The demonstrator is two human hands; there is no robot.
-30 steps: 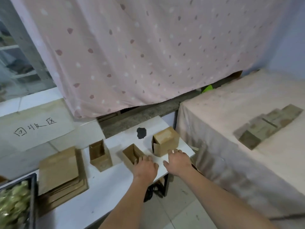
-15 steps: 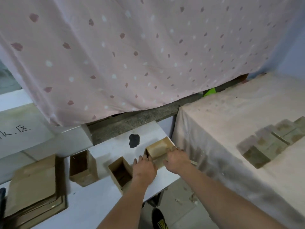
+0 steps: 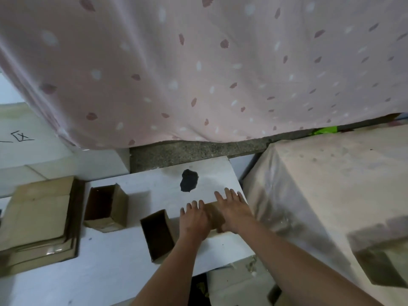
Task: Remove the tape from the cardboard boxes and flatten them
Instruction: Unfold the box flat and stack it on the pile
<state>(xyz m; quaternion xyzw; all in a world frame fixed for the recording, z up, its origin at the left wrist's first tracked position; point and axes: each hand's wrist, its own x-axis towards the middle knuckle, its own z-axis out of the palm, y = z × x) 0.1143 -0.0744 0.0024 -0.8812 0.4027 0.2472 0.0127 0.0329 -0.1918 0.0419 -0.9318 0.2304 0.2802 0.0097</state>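
Observation:
Both my hands lie palm down on a brown cardboard box (image 3: 215,214) at the right end of the white table (image 3: 110,272). The box looks pressed low under them and is mostly hidden. My left hand (image 3: 194,219) covers its left part, fingers stretched forward. My right hand (image 3: 231,208) rests on its right part, fingers spread toward the table's far edge. Two more boxes stand open-topped to the left: one (image 3: 157,234) right beside my left wrist, another (image 3: 106,206) farther left.
A stack of flattened cardboard (image 3: 37,219) lies at the table's left. A black patch (image 3: 188,180) marks the tabletop beyond my hands. A cloth-covered table (image 3: 331,184) stands to the right, with flattened cardboard (image 3: 379,257) on it. A pink dotted curtain (image 3: 198,62) hangs behind.
The box stood upright a second ago with my hands in front of it. Both hands moved onto it and it now lies low under my palms. The camera moved closer.

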